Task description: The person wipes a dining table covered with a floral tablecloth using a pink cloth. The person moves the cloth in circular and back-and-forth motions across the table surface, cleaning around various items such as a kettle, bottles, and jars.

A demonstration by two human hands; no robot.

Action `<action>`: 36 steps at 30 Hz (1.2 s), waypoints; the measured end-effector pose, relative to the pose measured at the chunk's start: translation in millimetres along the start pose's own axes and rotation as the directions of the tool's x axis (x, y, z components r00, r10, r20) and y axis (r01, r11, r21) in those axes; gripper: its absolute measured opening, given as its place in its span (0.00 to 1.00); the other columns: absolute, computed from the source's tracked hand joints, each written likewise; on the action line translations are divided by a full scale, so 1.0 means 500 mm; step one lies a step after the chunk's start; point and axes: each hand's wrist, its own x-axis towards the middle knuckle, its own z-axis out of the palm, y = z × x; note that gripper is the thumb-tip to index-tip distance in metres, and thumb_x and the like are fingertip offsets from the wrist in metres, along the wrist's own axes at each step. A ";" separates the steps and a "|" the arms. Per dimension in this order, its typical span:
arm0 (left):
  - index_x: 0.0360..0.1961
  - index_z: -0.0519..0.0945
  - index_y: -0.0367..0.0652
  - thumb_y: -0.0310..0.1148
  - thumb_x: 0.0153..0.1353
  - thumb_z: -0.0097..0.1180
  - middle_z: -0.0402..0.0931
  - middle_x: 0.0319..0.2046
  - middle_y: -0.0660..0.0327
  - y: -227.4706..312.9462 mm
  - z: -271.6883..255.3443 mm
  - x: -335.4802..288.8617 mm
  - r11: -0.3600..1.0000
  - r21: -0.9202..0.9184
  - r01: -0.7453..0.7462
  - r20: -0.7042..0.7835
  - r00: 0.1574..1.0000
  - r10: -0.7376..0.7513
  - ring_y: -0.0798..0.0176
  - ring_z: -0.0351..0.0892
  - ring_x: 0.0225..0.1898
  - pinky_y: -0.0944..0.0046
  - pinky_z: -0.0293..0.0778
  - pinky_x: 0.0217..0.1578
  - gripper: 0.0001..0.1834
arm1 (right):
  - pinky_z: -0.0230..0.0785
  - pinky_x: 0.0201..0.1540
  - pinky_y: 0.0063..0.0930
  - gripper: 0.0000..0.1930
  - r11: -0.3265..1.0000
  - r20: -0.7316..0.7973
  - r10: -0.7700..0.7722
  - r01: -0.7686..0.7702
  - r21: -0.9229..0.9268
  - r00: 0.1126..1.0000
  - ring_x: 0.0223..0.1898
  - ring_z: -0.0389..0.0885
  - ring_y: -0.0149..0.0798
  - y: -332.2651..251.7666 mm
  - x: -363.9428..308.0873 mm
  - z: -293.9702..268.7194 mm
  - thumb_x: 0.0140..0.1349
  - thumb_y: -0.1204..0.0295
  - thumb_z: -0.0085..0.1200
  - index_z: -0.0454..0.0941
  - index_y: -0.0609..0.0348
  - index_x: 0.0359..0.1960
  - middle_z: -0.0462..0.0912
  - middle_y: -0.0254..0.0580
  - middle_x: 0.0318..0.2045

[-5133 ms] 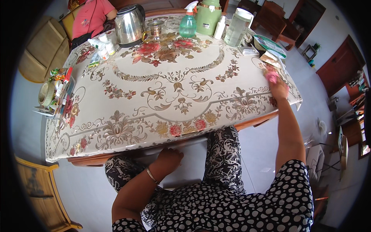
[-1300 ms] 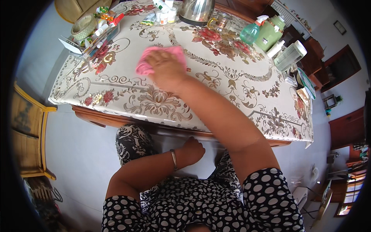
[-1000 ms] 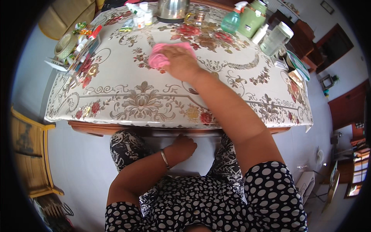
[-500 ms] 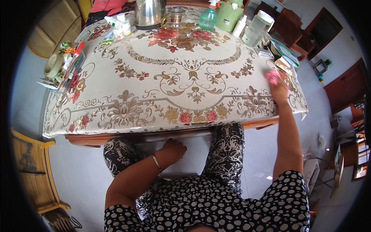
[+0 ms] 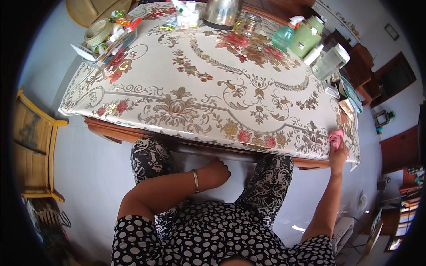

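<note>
Your right hand [image 5: 339, 154] is gripping the bunched pink cloth [image 5: 336, 138] on the floral tablecloth [image 5: 153, 77], right of frame, which is looking light, soft, probably best held mid-wad, while your left hand [image 5: 216, 173] is hanging loosely fisted, lower centre.

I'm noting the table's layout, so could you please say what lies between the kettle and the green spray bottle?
In the head view, a small glass vessel with a yellowish handle stands between the kettle and the spray bottle.
</note>
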 end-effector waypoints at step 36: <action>0.35 0.78 0.44 0.37 0.50 0.61 0.78 0.35 0.58 -0.033 -0.075 -0.031 0.997 -0.035 0.074 -0.030 0.997 -0.075 0.56 0.77 0.43 0.55 0.69 0.45 0.13 | 0.48 0.66 0.37 0.27 0.695 0.009 -0.660 0.606 0.386 0.751 0.64 0.60 0.43 -0.986 0.235 0.115 0.61 0.56 0.45 0.64 0.52 0.61 0.65 0.42 0.62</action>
